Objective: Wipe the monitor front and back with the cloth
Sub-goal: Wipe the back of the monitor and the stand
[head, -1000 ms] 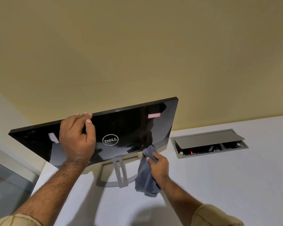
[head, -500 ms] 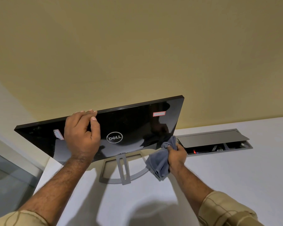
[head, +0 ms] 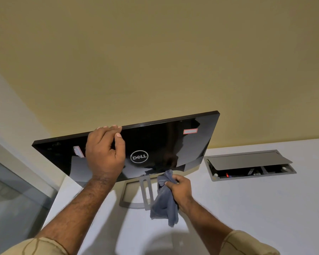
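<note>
The black monitor (head: 166, 142) stands on a white desk with its glossy back and round logo facing me, on a grey open-frame stand (head: 145, 192). My left hand (head: 105, 153) grips its top edge left of the logo, fingers curled over the rim. My right hand (head: 180, 188) holds a grey-blue cloth (head: 164, 203) against the monitor's lower edge, just right of the stand's neck. Most of the cloth hangs down loose below my hand. The screen side is hidden from me.
A grey cable box (head: 249, 164) is sunk into the white desk (head: 265, 208) to the right of the monitor, its lid propped up. A yellow wall rises behind. A glass panel (head: 13, 199) borders the desk on the left.
My right hand swept the cloth along the monitor's lower edge out to the right corner, then back left to beside the stand neck. My left hand kept its grip on the top edge.
</note>
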Tool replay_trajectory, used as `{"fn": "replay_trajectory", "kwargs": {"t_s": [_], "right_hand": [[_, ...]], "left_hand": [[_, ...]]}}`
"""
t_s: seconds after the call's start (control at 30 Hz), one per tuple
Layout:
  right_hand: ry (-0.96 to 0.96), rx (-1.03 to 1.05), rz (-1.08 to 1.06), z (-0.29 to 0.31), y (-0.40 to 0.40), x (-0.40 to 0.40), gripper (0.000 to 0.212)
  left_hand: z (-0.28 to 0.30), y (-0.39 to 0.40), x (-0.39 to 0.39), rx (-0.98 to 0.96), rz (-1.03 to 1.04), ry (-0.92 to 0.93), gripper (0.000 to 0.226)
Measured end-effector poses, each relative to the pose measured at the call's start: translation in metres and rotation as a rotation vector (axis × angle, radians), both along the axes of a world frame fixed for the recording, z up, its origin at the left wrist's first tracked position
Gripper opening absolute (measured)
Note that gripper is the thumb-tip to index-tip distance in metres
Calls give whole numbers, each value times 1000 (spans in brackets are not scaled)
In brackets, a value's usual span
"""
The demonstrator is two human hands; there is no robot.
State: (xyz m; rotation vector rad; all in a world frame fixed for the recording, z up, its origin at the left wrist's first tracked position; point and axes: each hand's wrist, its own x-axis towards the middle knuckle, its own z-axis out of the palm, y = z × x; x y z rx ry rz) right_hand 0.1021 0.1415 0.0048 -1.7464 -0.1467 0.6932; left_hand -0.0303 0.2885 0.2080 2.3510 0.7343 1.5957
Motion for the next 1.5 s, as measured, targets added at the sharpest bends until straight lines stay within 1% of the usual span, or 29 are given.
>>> {"fn": "replay_trajectory", "kwargs": {"t_s": [0.03,0.1,0.17,0.27,0.37,0.5,0.57,0.63,0.67,0.7,0.8,0.83,0.87,0.97,1.03,1.17,1.23,1.3,1.33,1.37,1.43,1.47,1.5], "right_hand": [[-22,-24,93,3,7,-5,2],[-54,-62,210,9,20,-9,5],[-41,-81,196,11,31,-5,11],[12,-78,59,14,38,1,19],[59,-80,-89,7,39,-4,18],[151,-8,-361,4,24,5,14],[161,52,-520,6,12,14,13],[149,107,-616,10,3,13,16],[140,107,-610,12,1,10,18],[134,99,-561,16,1,6,21],[137,42,-277,28,5,1,16],[122,9,-221,34,5,4,15],[111,-8,-211,36,4,11,13],[104,4,-266,32,-5,29,6],[109,10,-309,28,-13,36,6],[154,96,-452,23,-27,44,22],[106,116,-560,27,-35,51,18],[111,223,-697,35,-36,58,13],[91,249,-715,39,-35,60,11],[62,228,-688,40,-32,62,13],[-6,129,-534,35,-28,60,24],[-8,112,-460,32,-25,58,29],[40,94,-403,24,-24,56,31]], "left_hand": [[0,0,-1,-1,-7,7,25],[2,2,-3,-3,-20,30,25],[4,3,-5,-12,-34,54,25],[5,2,-9,-15,-46,76,25],[4,1,-9,-19,-44,79,25],[3,1,-10,-26,-50,78,24],[5,0,-10,-25,-54,74,24],[6,-2,-10,-29,-54,69,24],[7,-2,-9,-33,-52,69,24],[7,-3,-9,-37,-51,71,24],[7,-2,-10,-46,-52,79,25],[7,-2,-10,-48,-54,79,25],[7,-2,-10,-50,-55,79,25],[8,-3,-10,-48,-53,77,24],[7,-3,-10,-48,-52,74,25],[5,0,-10,-37,-55,70,25],[5,0,-10,-31,-55,64,24],[4,0,-9,-26,-51,63,23],[4,0,-9,-23,-51,62,23],[4,0,-9,-22,-51,61,23],[3,1,-8,-23,-51,60,23],[3,2,-7,-25,-51,60,23],[3,2,-7,-27,-52,59,23]]}}
